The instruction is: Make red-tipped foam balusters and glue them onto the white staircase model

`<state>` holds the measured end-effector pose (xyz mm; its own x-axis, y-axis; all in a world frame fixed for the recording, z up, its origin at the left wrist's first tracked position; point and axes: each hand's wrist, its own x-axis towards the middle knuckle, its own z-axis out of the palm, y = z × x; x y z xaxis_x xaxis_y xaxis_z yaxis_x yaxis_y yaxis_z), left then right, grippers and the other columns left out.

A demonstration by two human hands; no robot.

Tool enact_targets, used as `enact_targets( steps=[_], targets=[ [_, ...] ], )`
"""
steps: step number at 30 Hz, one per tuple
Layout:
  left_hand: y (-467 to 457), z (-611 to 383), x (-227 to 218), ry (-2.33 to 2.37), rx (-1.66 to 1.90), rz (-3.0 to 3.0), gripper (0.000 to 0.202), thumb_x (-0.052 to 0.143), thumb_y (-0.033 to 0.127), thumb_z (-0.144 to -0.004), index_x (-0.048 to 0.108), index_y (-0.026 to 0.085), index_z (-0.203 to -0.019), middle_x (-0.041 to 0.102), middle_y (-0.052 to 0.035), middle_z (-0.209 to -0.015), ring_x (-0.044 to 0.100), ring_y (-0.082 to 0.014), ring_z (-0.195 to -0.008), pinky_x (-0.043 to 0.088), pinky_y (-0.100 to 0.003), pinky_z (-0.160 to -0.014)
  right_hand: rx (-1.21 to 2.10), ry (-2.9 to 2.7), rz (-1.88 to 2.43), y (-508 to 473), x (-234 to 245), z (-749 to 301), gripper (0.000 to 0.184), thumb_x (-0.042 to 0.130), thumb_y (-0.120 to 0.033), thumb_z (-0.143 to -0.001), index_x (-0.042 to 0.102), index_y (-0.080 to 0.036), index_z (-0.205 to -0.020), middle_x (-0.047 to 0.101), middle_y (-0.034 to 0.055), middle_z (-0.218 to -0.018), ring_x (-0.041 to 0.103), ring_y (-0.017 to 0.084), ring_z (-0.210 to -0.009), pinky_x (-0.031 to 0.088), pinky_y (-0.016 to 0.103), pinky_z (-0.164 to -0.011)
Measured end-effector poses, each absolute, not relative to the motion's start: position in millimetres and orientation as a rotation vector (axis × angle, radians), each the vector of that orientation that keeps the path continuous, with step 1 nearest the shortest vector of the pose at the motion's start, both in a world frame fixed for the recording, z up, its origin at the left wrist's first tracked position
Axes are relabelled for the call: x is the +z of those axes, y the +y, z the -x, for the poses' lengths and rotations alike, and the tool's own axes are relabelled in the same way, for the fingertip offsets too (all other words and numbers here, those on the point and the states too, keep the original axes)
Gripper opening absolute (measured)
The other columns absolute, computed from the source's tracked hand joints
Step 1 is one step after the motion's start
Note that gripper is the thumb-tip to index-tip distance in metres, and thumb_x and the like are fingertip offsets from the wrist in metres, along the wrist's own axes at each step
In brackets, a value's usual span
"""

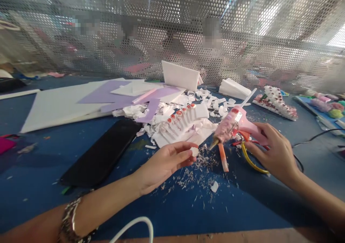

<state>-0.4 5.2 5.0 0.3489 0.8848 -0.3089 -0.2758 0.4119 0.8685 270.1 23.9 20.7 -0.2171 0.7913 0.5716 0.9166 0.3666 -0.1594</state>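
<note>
Between the thumb and fingers of my left hand is a small white foam piece. My right hand grips the handle of a pink glue gun, whose nozzle points down and left toward the table. A clear glue stick juts from its back end. Just beyond my left hand, a row of white pieces with red tops lies on white foam. Under the glue gun is an orange-handled tool, and scissors with a yellow handle lie partly hidden below my right hand.
White and lilac foam sheets are stacked at the left behind a black flat case. White scraps and fine shavings litter the middle. A decorated white foam piece sits back right. A perforated metal screen borders the far edge.
</note>
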Motion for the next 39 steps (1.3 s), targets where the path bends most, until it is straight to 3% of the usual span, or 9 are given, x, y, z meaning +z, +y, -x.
enact_targets(
  steps=[7,16,22,39],
  targets=[
    [2.0,-4.1,6.7,0.843,0.902,-0.745,0.022,0.074,0.029,-0.063,0.068,0.023,-0.083,0.061,0.002,-0.069,0.057,-0.0068,-0.066,0.047,-0.018,-0.067,-0.296,-2.116,1.489,20.4,19.7,-267.1,0.037,0.047,-0.047,-0.081,0.046,-0.021,-0.107,0.058,0.0065,-0.091,0.055,0.019,-0.077,0.042,0.028,-0.063],
    [0.9,-4.6,8.9,0.836,0.886,-0.747,0.022,0.073,0.026,-0.064,0.068,0.021,-0.084,0.063,0.0007,-0.074,0.058,-0.0079,-0.068,0.047,-0.017,-0.064,-0.336,-2.145,1.488,20.5,17.0,-265.4,0.039,0.043,-0.047,-0.083,0.044,-0.02,-0.11,0.057,0.0084,-0.094,0.055,0.02,-0.075,0.043,0.029,-0.062],
    [-1.5,-2.6,10.4,0.824,0.86,-0.749,0.021,0.07,0.026,-0.069,0.067,0.02,-0.089,0.065,0.0006,-0.078,0.06,-0.0092,-0.074,0.048,-0.02,-0.069,-0.353,-2.135,1.438,22.6,15.1,-265.9,0.041,0.043,-0.048,-0.083,0.046,-0.017,-0.11,0.058,0.0074,-0.088,0.055,0.018,-0.071,0.042,0.028,-0.057],
    [-1.2,-4.1,7.5,0.799,0.888,-0.736,0.02,0.071,0.025,-0.069,0.067,0.018,-0.087,0.066,0.0008,-0.076,0.063,-0.0092,-0.072,0.049,-0.019,-0.072,-0.419,-2.148,1.39,23.0,16.3,-264.5,0.039,0.041,-0.044,-0.085,0.048,-0.014,-0.109,0.057,0.009,-0.09,0.054,0.017,-0.069,0.043,0.027,-0.056]
  ],
)
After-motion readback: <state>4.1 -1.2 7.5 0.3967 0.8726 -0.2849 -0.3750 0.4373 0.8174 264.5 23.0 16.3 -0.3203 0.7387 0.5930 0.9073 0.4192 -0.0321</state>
